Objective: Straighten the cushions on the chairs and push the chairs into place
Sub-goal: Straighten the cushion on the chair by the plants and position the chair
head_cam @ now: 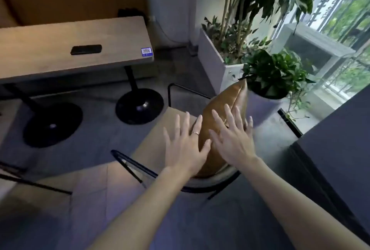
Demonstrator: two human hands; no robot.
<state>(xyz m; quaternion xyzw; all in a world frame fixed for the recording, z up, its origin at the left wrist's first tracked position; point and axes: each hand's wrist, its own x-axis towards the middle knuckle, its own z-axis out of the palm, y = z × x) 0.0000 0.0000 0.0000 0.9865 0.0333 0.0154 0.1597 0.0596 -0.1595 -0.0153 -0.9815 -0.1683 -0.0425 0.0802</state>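
A tan chair with a thin black metal frame stands in the middle of the view, turned away from the wooden table. A brown leather cushion stands on edge against the chair's back, its top corner pointing up. My left hand lies flat with fingers spread on the cushion's left face, over the seat. My right hand is spread flat on the cushion's front face. Neither hand grips anything.
The table stands on two round black bases, with a black phone on top. White planters with green plants stand right behind the chair. A dark counter is on the right, and another chair's black frame at the left edge.
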